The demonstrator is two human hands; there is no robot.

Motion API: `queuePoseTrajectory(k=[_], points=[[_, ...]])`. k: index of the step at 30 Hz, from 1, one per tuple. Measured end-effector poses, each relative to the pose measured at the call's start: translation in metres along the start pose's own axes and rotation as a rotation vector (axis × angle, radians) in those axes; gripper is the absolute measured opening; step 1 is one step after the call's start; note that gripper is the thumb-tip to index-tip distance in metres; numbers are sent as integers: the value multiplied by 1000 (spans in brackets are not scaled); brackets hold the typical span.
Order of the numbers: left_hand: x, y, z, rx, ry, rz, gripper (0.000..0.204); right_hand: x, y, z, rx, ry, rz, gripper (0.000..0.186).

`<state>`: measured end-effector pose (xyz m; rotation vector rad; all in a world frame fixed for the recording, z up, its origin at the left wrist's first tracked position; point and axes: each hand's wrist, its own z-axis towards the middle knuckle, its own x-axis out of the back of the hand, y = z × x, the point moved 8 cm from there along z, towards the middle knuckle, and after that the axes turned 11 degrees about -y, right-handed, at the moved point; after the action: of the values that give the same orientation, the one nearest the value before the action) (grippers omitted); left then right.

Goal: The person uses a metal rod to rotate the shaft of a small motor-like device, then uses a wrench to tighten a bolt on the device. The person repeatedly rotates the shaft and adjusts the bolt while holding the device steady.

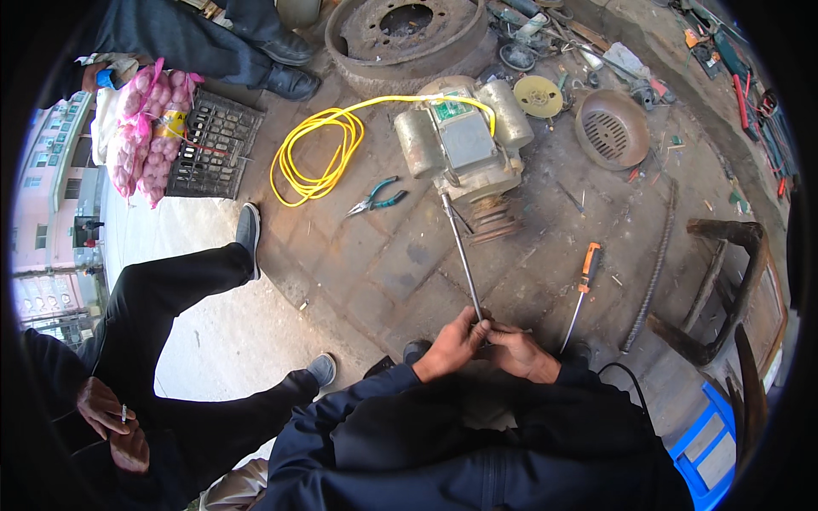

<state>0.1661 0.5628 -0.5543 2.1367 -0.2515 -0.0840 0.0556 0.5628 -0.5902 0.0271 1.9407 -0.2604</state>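
My left hand (452, 345) is closed round the lower part of a long steel rod tool (460, 255) at the bottom centre. My right hand (521, 353) is closed beside it at the same lower end, fingers touching my left hand's. The rod's far tip meets the front of an electric motor (469, 140) with two cylinders on its sides and a grooved pulley (492, 221) below. A yellow cable (315, 157) runs from a loose coil to the motor. Blue-handled pliers (383, 198) lie left of the motor. An orange-handled screwdriver (588, 268) lies right of my hands.
Another person in dark clothes (170, 298) sits at left, holding a cigarette; another's legs (221, 55) are at top left by mesh sacks (153, 145) and a black crate (213, 145). A wheel rim (358, 43), metal bowl (609, 153), rebar (648, 289), scattered tools and chair frame (707, 358) surround the motor.
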Motion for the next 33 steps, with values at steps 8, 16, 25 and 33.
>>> queuePoseTrajectory(k=[8,16,25,33], points=[[-3,-6,5,117,178,-10,37,4,-7,-5,110,24,-129,33],[-10,-27,13,-72,159,-356,30,-1,-8,-8,178,100,-405,30],[-2,-7,39,-306,-28,-448,36,-47,-45,-3,347,211,-1230,46],[55,19,22,-18,2,-297,26,-52,-40,9,270,200,-1307,41]])
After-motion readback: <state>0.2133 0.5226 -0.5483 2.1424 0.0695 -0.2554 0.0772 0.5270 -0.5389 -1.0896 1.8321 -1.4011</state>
